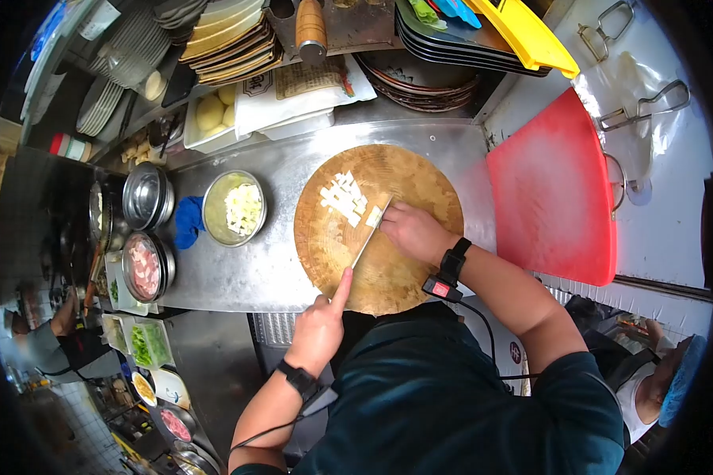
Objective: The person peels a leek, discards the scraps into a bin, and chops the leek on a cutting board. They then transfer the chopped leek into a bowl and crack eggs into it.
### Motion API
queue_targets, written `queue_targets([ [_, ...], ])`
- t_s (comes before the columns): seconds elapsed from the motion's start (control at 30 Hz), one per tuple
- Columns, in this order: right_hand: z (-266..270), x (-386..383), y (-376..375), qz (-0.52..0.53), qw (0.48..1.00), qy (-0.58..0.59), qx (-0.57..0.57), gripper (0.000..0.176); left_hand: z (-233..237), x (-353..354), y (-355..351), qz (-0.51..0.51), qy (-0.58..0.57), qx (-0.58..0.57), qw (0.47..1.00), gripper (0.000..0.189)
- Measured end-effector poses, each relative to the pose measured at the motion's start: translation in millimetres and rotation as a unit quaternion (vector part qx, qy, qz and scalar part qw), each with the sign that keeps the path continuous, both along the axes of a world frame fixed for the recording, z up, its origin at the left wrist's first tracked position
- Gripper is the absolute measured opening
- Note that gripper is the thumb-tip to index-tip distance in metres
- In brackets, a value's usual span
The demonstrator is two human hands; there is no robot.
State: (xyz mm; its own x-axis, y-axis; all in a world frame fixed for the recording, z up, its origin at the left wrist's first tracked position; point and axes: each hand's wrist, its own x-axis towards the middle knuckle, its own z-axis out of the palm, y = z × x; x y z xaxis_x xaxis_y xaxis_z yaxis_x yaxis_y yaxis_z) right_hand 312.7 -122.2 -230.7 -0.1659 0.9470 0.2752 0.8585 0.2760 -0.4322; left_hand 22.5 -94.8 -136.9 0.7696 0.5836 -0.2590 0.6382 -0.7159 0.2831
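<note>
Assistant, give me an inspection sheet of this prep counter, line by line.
Surface: silver steel counter, bearing a round brown wooden chopping board.
Job's things: grey metal knife over the board; small white cut pieces left of its blade; round silver metal bowl of pale yellow cut pieces.
Clutter: crumpled blue cloth beside the bowl.
Hands: left hand grips the knife, index finger extended; right hand beside the blade's far end, anything beneath hidden.
Cables: thin black cables, one from each wrist.
Surroundings: large red panel at right; stacked tan plates beyond the counter.
</note>
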Motion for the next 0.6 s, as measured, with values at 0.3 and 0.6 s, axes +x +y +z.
queue_targets([
  [0.3, 25.8, -2.1, -15.8, 0.002, 0.999, -0.01, -0.038, 0.015, -9.0, -9.9, 10.3, 0.04, -0.065, -0.009, 0.997, 0.083],
  [0.6, 13.0, 2.4, -8.5, -0.002, 0.998, 0.018, -0.055, 0.014, 13.6, 0.1, -4.9, -0.009, -0.03, 0.005, 0.999, 0.085],
])
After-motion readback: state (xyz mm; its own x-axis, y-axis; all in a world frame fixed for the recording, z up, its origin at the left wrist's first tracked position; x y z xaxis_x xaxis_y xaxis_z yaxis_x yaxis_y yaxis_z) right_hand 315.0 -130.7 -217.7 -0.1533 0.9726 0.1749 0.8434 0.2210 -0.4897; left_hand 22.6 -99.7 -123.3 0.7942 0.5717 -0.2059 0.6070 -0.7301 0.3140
